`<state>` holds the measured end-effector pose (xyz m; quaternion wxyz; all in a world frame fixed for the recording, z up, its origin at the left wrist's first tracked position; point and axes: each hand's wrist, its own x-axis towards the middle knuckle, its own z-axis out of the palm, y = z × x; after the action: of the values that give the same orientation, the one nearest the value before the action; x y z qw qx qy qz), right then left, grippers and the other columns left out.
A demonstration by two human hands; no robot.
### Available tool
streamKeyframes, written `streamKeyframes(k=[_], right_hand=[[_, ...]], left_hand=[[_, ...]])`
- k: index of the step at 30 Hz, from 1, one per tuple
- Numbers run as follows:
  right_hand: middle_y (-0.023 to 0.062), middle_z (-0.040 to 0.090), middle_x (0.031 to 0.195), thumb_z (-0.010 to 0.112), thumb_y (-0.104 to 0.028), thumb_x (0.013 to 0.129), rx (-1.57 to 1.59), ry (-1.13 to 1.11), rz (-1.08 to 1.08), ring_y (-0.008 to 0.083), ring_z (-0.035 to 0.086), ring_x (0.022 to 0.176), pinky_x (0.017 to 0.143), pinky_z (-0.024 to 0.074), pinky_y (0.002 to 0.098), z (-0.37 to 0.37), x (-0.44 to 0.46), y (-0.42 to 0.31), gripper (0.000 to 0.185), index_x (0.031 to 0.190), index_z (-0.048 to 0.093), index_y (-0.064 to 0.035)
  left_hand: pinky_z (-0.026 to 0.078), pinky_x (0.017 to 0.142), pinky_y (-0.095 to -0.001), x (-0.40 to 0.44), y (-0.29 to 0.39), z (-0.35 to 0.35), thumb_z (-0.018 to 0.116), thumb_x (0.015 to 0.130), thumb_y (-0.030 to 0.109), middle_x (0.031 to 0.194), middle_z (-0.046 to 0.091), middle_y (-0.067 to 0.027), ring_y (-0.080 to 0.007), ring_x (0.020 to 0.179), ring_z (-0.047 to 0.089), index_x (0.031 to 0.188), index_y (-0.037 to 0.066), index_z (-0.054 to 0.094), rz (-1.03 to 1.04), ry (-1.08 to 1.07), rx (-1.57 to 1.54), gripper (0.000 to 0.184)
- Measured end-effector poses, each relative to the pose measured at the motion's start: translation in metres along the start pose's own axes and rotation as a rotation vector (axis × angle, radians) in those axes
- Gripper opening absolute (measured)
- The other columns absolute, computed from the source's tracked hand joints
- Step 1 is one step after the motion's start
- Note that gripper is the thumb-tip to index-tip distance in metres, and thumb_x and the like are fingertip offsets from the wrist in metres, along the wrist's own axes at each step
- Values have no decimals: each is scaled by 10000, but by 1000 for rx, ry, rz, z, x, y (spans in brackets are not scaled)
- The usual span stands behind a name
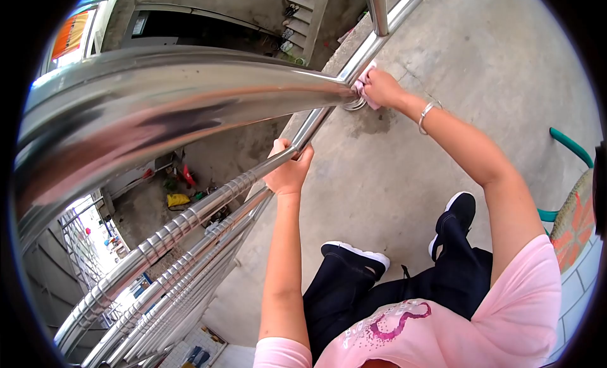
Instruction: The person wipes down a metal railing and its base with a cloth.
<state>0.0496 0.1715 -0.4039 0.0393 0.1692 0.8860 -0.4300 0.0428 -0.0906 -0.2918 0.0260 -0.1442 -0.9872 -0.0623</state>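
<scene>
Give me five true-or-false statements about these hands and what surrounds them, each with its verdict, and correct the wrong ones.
1. The right hand holds a pink cloth. True.
2. The left hand hangs free of the railing. False: it grips a bar of it.
3. A bracelet is worn on the left arm. False: it is on the right.
4. The shoes are dark with white soles. True.
5. The shirt is plain green. False: it is pink, with a print on the front.
</scene>
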Motion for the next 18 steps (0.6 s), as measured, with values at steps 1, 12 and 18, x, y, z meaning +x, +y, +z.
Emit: streamKeyframes(k=[1,12,18], right_hand=[[176,630,705,516,-39,782,-3,1,-2,268,648,699,611,512,366,-1,-8,-2,128,826,608,38],[103,623,1066,366,-292,981,1622,-857,697,202,629,937,848,535,333,-5,-90,14,368,1145,541,-13],[83,579,1184,427,-315,973,1692,-521,501,188,593,1054,925,494,345,-45,-59,-15,375,1234,492,-54]], left_hand=[[466,507,-371,0,0,0,735,680,442,564,582,28,-234,529,600,763,175,536,-12,-18,0,343],[465,513,-374,0,-3,2,738,681,437,559,580,28,-231,534,599,773,166,542,38,15,-15,347],[464,523,-370,0,-5,3,741,682,438,555,580,38,-220,532,597,779,169,540,28,14,-38,350]])
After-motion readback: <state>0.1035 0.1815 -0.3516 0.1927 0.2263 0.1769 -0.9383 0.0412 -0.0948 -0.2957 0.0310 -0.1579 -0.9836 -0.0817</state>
